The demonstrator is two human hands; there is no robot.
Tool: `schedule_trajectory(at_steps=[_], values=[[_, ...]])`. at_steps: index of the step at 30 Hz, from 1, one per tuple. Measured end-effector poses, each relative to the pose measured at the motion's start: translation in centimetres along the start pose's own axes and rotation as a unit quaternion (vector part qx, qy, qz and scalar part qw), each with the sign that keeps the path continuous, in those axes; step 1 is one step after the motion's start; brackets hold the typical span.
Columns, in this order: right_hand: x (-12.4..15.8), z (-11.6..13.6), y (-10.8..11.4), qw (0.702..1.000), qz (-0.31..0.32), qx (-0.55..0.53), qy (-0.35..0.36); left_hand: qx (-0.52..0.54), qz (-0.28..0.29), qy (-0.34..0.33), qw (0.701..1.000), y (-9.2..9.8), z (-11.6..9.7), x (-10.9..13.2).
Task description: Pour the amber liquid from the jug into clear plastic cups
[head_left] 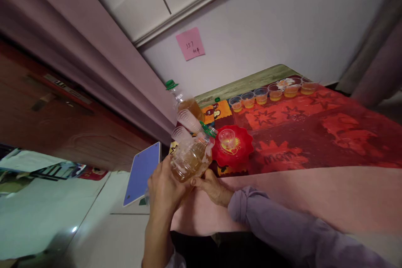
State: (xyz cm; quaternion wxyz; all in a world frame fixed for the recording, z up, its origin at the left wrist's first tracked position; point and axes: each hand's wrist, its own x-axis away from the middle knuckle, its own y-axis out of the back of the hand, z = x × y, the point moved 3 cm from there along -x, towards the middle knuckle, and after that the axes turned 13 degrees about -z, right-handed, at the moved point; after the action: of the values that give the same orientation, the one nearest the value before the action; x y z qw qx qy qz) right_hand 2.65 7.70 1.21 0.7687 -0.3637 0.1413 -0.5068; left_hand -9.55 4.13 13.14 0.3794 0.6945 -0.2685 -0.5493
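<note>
A blue board leans at the far left, just beside the worktop. Next to it the left hand is wrapped tight around the bottom of a clear bottle with brown drink in it. The bottle is held up over the near edge of the worktop and tips to the right, with its neck pointing at a red plate. Something green sits at the neck, but it is too blurry to tell what it is. Behind it stands a second bottle with a green cap. The right hand comes in from a purple sleeve and its fingers touch the low side of the held bottle; I cannot tell if it grips. A small clear cup stands on the red plate. Farther right, a row of cups with orange drink stands along the back of the red cloth
</note>
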Motion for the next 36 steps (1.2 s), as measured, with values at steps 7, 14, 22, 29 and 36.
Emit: schedule_trajectory(at_steps=[7,14,22,29,36], values=[[-0.1,-0.6,0.0,1.000,0.002,-0.024,-0.005,-0.013,0.014,0.024,1.000,0.1,-0.3,-0.2],[0.1,-0.6,0.0,0.999,0.002,-0.021,-0.025,-0.025,0.023,0.025,0.999,0.4,-0.9,-0.4],[-0.3,-1.4,-0.2,0.998,0.020,-0.060,0.005,-0.042,0.020,0.008,0.999,0.2,-1.0,-0.7],[0.2,-0.7,-0.3,0.996,0.010,-0.082,-0.032,-0.091,0.095,0.014,0.991,1.6,-3.1,-1.5],[0.2,-0.8,-0.5,0.994,0.012,-0.107,-0.020,-0.169,0.185,0.031,0.968,3.6,-6.0,-2.4]])
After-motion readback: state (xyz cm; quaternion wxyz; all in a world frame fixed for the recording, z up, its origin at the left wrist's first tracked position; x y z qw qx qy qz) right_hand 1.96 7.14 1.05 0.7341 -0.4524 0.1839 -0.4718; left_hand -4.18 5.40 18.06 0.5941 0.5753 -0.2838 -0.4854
